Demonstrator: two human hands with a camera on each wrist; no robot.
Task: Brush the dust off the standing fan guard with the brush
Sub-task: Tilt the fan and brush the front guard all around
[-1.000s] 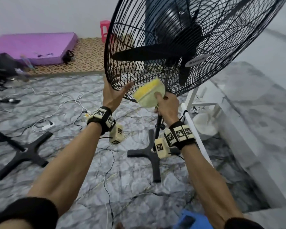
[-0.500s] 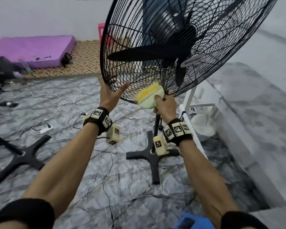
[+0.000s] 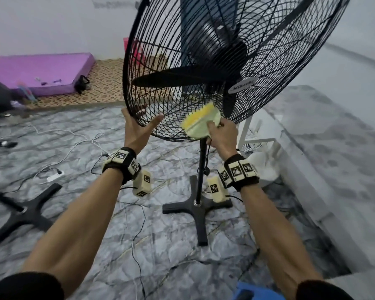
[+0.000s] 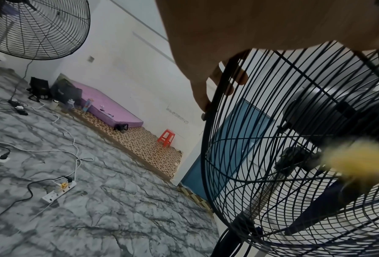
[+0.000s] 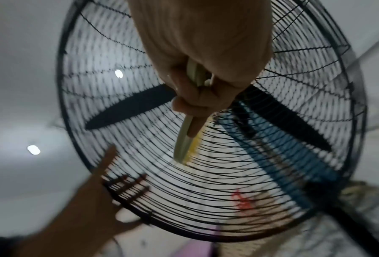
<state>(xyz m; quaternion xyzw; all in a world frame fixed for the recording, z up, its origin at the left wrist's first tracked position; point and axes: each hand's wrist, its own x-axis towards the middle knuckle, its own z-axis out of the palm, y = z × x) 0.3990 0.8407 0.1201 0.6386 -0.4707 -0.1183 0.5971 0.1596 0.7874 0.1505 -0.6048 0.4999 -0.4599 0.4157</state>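
Currently right hand [image 3: 222,133] fingers clenched round brush [image 3: 200,122] handle, bristles against fan guard [image 3: 290,68]; left hand [image 3: 136,128] fingers grasping guard rim.

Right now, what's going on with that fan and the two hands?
A person is brushing dust off the standing fan guard. The right hand grips a pale green brush with yellow bristles and holds the bristles against the lower part of the guard's wire front. The left hand steadies the guard at its lower left rim, fingers hooked behind the wires and thumb in front. The fan blades look stationary. The fan stands on its black cross base on a marble-patterned floor.
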